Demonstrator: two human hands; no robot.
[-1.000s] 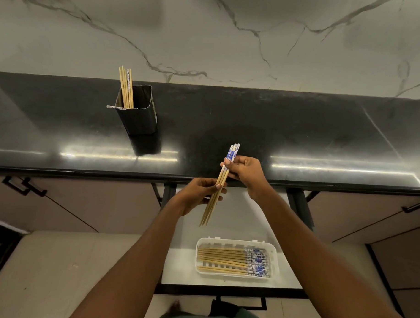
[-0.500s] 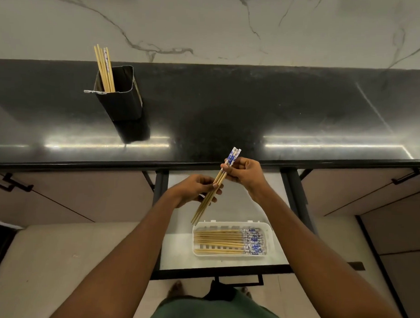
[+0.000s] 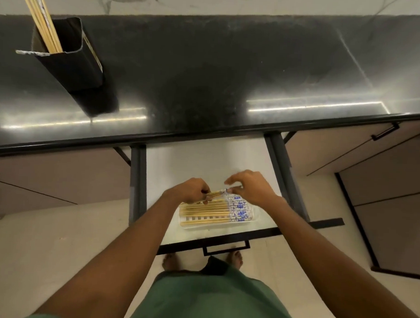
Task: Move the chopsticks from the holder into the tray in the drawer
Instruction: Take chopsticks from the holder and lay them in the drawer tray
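Holding the chopsticks [image 3: 216, 194] level just over the far edge of the tray [image 3: 255, 217], we match them to the row [image 3: 207, 210] lying inside it, plain wood to the left and blue-and-white ends to the right, so they should settle in parallel rather than across. They are slim pale bamboo; how many are in the bundle we cannot tell. Our left hand [image 3: 191, 190] curls round the plain ends. Our right hand [image 3: 248, 188] has its fingertips at the patterned tips with the index finger lifted, and whether it pinches or only steadies is unclear. The tray sits in the open drawer [image 3: 204, 158] under the counter [image 3: 207, 75]. A few sticks [image 3: 42, 27] wait in the holder [image 3: 71, 68], well away at far left.
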